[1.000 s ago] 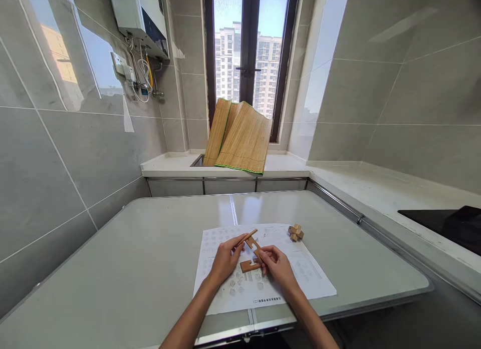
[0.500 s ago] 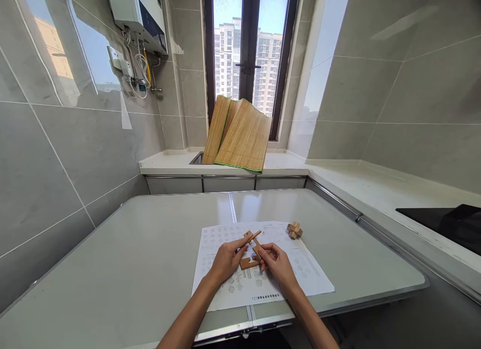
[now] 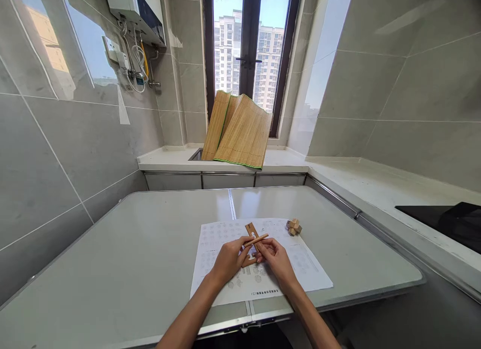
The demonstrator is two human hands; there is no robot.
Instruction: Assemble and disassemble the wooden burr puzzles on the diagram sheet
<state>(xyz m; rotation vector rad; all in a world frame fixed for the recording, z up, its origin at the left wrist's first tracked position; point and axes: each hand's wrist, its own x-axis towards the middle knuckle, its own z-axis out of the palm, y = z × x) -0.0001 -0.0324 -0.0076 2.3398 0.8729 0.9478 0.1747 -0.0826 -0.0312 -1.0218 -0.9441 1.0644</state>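
My left hand [image 3: 228,259] pinches a slim wooden stick [image 3: 260,240] between thumb and fingertips, its free end pointing right. Behind the stick, a flat wooden piece with cut-outs [image 3: 251,229] slants away from me, and the fingers of my right hand [image 3: 277,259] grip its near end. The stick crosses the flat piece; I cannot tell whether it passes through a cut-out. A notched wooden piece [image 3: 248,262] shows below, between both hands and partly hidden by fingers. Whether my right hand also holds it is unclear. All this is above a printed paper sheet [image 3: 300,276].
An assembled wooden burr puzzle [image 3: 293,227] sits at the sheet's back right corner. The sheet lies on a pale folding table [image 3: 131,259] with a central seam. Beyond are a white counter [image 3: 173,161] and a bamboo mat [image 3: 244,133] leaning by the window.
The stick has turned flatter and shifted slightly right. The flat piece shows more of its face. The notched piece is more covered by my hands. The view has tilted slightly.
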